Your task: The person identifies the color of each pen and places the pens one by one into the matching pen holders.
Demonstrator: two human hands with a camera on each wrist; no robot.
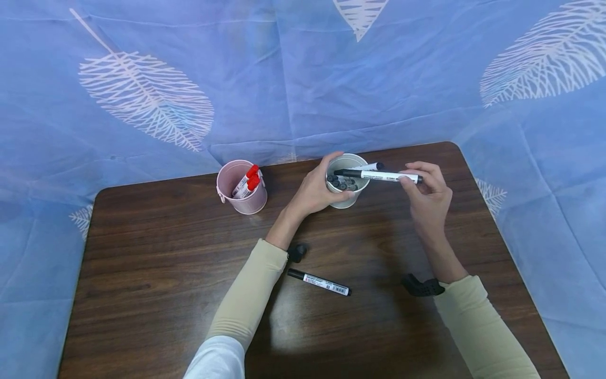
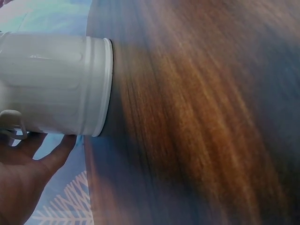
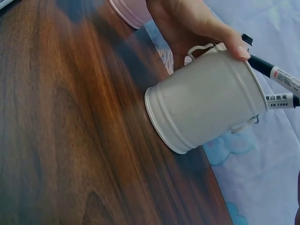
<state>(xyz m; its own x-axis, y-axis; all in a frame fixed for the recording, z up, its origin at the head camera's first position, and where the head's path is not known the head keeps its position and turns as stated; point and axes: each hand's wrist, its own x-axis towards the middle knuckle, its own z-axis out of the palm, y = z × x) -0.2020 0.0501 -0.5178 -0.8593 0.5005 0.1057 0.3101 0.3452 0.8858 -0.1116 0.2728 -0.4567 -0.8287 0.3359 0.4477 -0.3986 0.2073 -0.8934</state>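
Observation:
A small white metal bucket stands near the table's back edge. My left hand grips it from the left, with the thumb near the rim in the right wrist view. My right hand pinches a black-capped whiteboard marker near its tail end. That marker lies nearly level across the bucket's mouth, its black cap over the opening. Inside the bucket are several grey-black ends, and another marker leans out over the right rim. One more black marker lies on the table, nearer to me.
Left of my left hand stands a pink bucket holding red-capped markers. The dark wood table ends just behind both buckets, against a blue cloth with white leaf prints.

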